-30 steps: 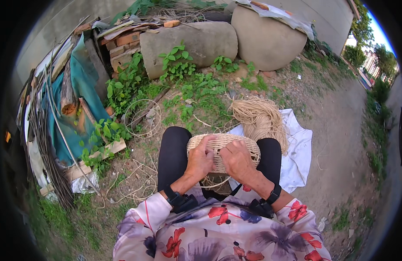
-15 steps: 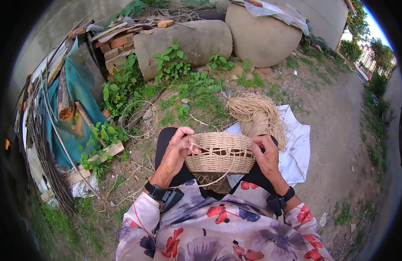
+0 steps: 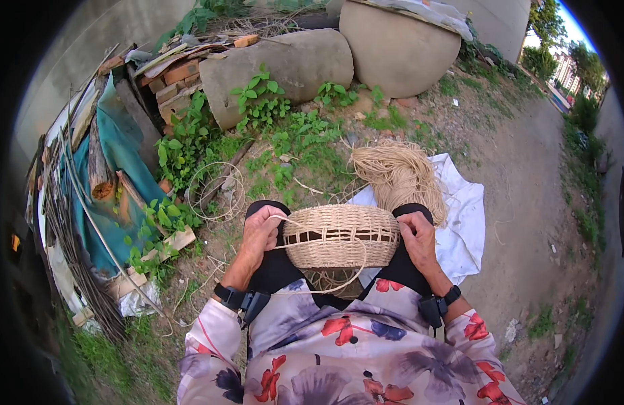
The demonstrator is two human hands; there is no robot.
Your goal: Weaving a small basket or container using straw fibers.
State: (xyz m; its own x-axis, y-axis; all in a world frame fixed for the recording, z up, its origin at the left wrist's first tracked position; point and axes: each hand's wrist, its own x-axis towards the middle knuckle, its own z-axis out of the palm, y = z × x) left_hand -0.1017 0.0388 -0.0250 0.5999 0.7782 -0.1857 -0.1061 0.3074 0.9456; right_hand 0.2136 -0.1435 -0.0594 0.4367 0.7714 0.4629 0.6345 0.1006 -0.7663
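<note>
Woven basket [image 3: 342, 217] between left hand [image 3: 260, 231] and right hand [image 3: 418, 237]
Left pinches cord [image 3: 289, 220], likely for tension; right clamps basket's end, likely steadying.

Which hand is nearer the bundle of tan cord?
Right. The right hand is at the right end of the woven basket, just below the bundle of tan cord in the picture; the left hand is farther off, beyond the basket's left end, holding a strand.

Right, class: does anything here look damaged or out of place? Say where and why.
Mostly at far left: the log has a ragged, perhaps rotten lower end, and the teal sheet beside it is rumpled and seems stained. The basket has an open band, probably weave rather than damage.
</note>
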